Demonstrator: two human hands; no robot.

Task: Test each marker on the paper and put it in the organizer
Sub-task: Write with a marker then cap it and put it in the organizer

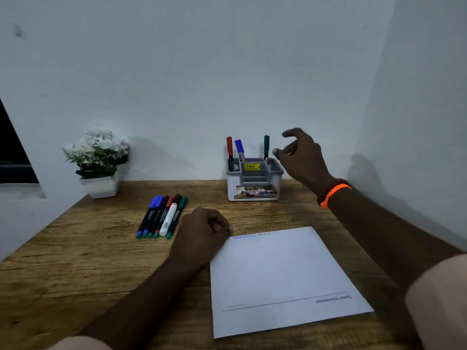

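The right hand (302, 157) hovers empty, fingers loose, beside the organizer (254, 181); the left hand (202, 232) rests fisted on the paper (283, 276). The markers (163, 215) left of the organizer look light and stiff, best pinched mid-barrel.

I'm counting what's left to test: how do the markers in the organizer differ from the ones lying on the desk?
The markers in the organizer stand roughly upright, caps up; the markers on the desk lie flat in a tight row. The markers in the organizer number three: red, blue and green. The markers on the desk number about six, one of them white-bodied. Both groups are capped, and neither hand touches them.
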